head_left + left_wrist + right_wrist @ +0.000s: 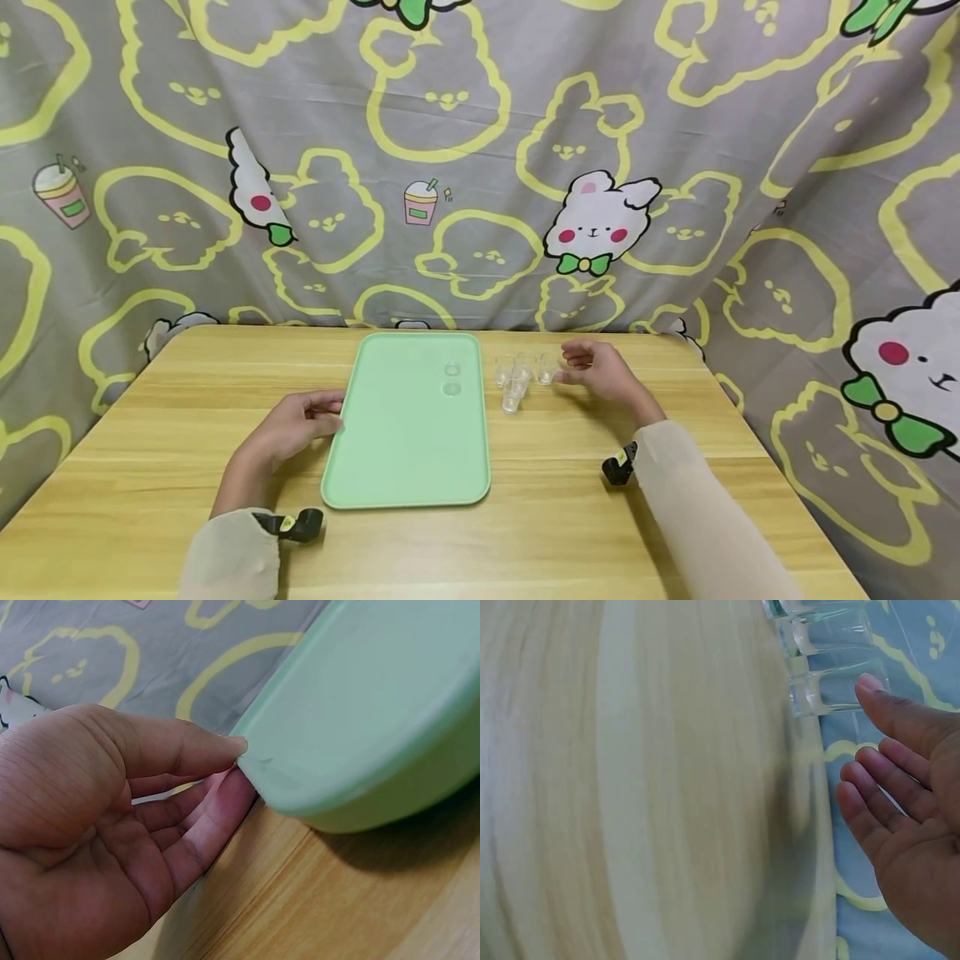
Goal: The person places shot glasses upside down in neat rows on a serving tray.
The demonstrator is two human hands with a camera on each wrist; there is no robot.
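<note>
A pale green tray [405,450] lies on the wooden table. My left hand [294,427] holds its left edge; in the left wrist view, the thumb [187,746] presses the tray's rim [300,802] with the fingers below. Two small clear glasses [452,389] stand on the tray toward its upper right. Several more clear glasses [517,385] cluster on the table just right of it. My right hand [600,372] is beside the rightmost glass [546,369], fingers loosely extended and holding nothing. In the right wrist view its thumb tip is close to a glass [840,691]; contact is unclear.
The wooden table [585,533] spreads around the tray. A grey curtain [480,108] with yellow cartoon outlines hangs behind the table's far edge and along the right side. A black wrist camera [300,525] sits at each sleeve.
</note>
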